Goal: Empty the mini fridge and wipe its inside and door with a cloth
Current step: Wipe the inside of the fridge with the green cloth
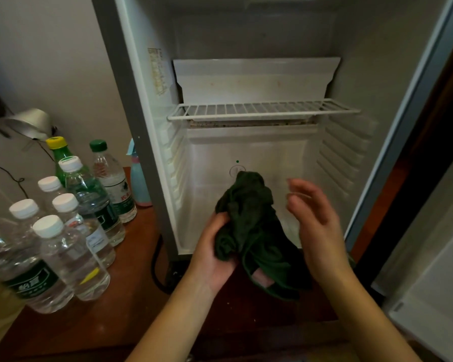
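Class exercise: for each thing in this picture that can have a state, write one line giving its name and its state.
mini fridge: open, nothing on view inside.
fridge door: swung open to the right.
wire shelf: in place, bare.
cloth: bunched up, held before the fridge.
left hand: closed on the cloth.
right hand: open, fingers spread, beside the cloth.
water bottles: upright on the wooden surface, capped.
spray bottle: upright beside the fridge.

The right hand (pixel 315 218) was motion-blurred, the cloth (pixel 254 231) hid part of the fridge (pixel 351 61) floor, the door (pixel 429 296) ran off the right edge, and the bottle (pixel 19 257) labels were unreadable.
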The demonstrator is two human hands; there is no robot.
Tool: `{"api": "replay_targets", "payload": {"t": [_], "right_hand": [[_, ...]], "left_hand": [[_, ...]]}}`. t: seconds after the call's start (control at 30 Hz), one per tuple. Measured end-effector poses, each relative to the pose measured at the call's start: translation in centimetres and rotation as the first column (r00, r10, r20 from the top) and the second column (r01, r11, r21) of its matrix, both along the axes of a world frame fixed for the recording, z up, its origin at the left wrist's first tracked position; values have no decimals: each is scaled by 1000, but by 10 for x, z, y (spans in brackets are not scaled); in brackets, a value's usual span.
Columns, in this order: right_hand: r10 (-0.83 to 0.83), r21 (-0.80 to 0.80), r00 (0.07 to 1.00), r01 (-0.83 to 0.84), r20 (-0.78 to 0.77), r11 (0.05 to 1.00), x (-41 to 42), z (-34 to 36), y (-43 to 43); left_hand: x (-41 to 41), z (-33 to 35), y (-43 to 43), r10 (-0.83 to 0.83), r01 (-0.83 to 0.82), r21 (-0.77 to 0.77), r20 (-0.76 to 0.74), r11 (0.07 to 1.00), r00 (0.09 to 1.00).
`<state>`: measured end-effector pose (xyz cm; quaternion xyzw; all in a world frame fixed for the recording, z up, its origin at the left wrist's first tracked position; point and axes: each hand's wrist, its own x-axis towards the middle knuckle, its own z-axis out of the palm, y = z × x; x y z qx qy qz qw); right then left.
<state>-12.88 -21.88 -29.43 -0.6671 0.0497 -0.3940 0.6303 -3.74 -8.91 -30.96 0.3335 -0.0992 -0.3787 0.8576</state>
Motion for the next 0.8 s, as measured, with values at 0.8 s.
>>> {"api": "replay_targets", "payload": {"t": [0.8], "right_hand": [[-629,-220,593,617,-503,756,172,-26,-98]], "left_hand": [[96,-74,-34,-539,-864,364,832,348,133]]}}
